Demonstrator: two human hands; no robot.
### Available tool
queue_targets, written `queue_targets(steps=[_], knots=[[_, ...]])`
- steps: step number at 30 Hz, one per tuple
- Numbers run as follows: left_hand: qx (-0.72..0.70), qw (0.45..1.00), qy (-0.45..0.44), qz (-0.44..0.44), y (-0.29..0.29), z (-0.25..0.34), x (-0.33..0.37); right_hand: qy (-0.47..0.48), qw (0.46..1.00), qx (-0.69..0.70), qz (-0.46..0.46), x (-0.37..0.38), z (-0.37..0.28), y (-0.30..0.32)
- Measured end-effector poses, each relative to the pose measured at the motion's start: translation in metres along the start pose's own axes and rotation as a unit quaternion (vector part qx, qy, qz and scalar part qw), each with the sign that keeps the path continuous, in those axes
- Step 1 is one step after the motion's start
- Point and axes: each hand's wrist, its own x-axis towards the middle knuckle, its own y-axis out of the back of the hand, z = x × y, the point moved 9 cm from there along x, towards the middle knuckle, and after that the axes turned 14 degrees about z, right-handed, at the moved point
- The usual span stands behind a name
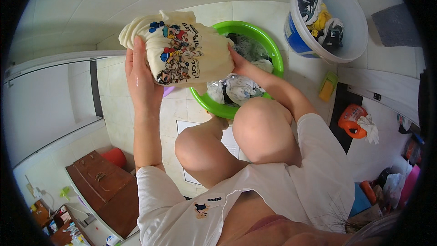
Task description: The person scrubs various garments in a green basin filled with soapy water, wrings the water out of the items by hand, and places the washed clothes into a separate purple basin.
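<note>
A damp cream T-shirt (pixel 182 59) with colourful cartoon figures printed on it is bunched and stretched between my two hands, up in front of me. My left hand (pixel 140 70) grips its left end, fingers behind the cloth and thumb at the front. At the other end, my right hand (pixel 238 62) holds the cloth, with part of its fingers hidden behind it. Below and to the right stands a green basin (pixel 278 54) with sudsy water. White and dark wet clothes (pixel 241 89) lie in it, partly covered by the shirt and my knee.
A white bucket (pixel 300 36) holding sneakers (pixel 333 34) and yellow cloth stands at the far right. Nearer lie a yellow-and-green brush (pixel 327 87) and an orange detergent bottle (pixel 349 122). A purple rim (pixel 168 91) peeks out under the shirt. A brown cabinet (pixel 102 177) is at left.
</note>
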Motion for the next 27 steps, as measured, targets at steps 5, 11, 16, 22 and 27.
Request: queue_targets(steps=[5,11,16,22,27], knots=[[0.026,1.000,-0.002,-0.013,0.015,-0.038,0.019,0.183,0.953,-0.135,0.199,-0.010,-0.083,0.080],[0.323,0.939,-0.112,-0.023,0.053,-0.155,0.063,0.414,0.609,-0.588,0.336,-0.061,-0.155,0.099],[0.430,0.882,-0.190,-0.015,0.094,-0.274,0.087,0.423,0.232,-0.822,0.302,-0.049,-0.119,0.066],[0.622,0.774,-0.101,-0.052,0.110,-0.382,0.094,0.341,0.186,-0.852,0.351,-0.014,-0.120,0.104],[0.690,0.714,-0.056,-0.103,0.108,-0.420,0.098,0.342,0.097,-0.885,0.299,0.015,-0.116,0.124]])
